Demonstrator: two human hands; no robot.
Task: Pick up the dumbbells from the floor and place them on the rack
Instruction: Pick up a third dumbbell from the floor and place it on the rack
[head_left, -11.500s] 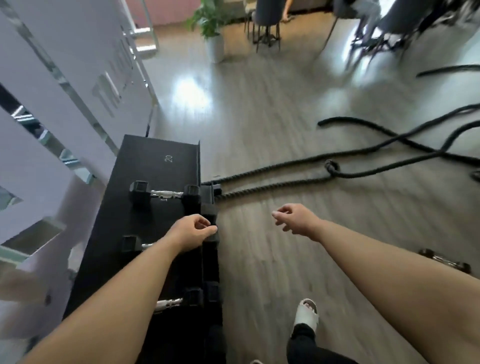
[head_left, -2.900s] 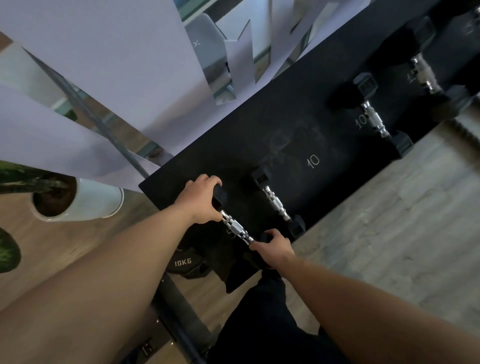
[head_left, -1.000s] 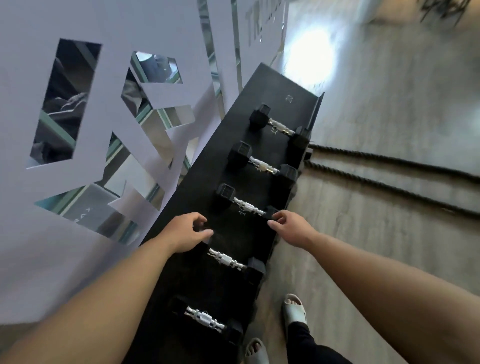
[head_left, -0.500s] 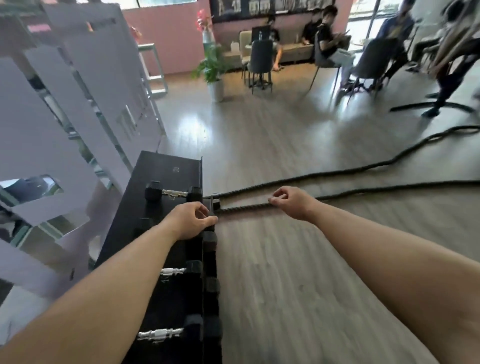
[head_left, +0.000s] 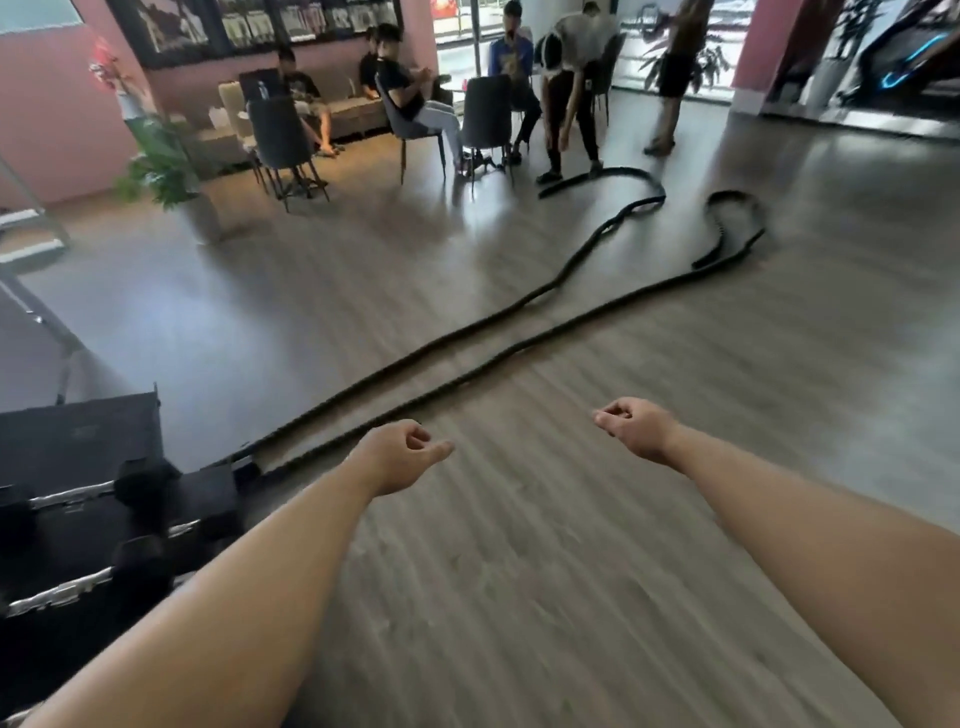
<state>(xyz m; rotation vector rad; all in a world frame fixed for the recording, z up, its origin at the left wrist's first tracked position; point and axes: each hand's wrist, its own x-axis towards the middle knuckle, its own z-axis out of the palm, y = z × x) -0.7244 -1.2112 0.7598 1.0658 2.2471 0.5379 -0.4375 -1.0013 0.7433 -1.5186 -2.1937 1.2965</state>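
Both hands are off the rack now. A second ago they were over the dumbbells on the top shelf; half a second ago the left was still above the rack edge. Now the left hand and right hand hang out over bare floor, well apart from each other, both empty. Fingers loosely curled in, narrow, holding nothing.

The rack has slid to the lower left corner of the view, so the person has turned away from it toward the open room. Two dumbbells are visible seated on it, chrome handles showing, blurred.

Reads as one placement done and a search for the next one. No dumbbell in sight on the floor here, only the battle ropes running out from the rack's foot. Can't tell whether any dumbbells remain, since they could be out of frame. People sit far back, not involved.
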